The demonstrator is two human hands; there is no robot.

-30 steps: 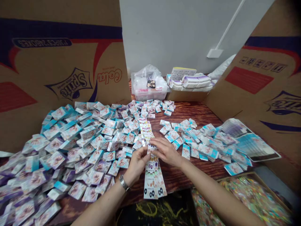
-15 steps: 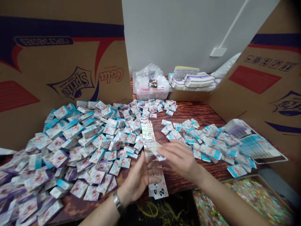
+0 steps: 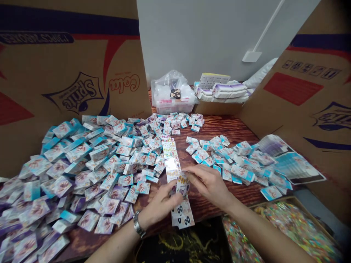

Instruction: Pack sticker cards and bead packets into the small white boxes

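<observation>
A small sticker sheet (image 3: pixel 182 183) with yellow and dark oval prints is held between both hands above the table's front edge. My right hand (image 3: pixel 211 185) pinches its upper right corner. My left hand (image 3: pixel 163 204), with a metal watch (image 3: pixel 139 223) on the wrist, is closed on its left side, thumb in front. Beneath the hands runs a row of overlapping sticker sheets (image 3: pixel 170 155), leading away from me. At the near end lie sheets with black oval prints (image 3: pixel 186 220).
A large heap of small printed boxes (image 3: pixel 90 168) covers the left; a smaller pile (image 3: pixel 233 164) lies right. Tall cartons (image 3: pixel 120 54) stand on both sides. Behind are a clear plastic tub (image 3: pixel 175 107) and stacked packs (image 3: pixel 230 91). Colourful wrapped pieces (image 3: pixel 293 223) fill a box lower right.
The sticker sheet has tilted more upright and come nearer to me, now between both hands. My left hand has closed on it from an opened posture. The camera view has shifted slightly.
</observation>
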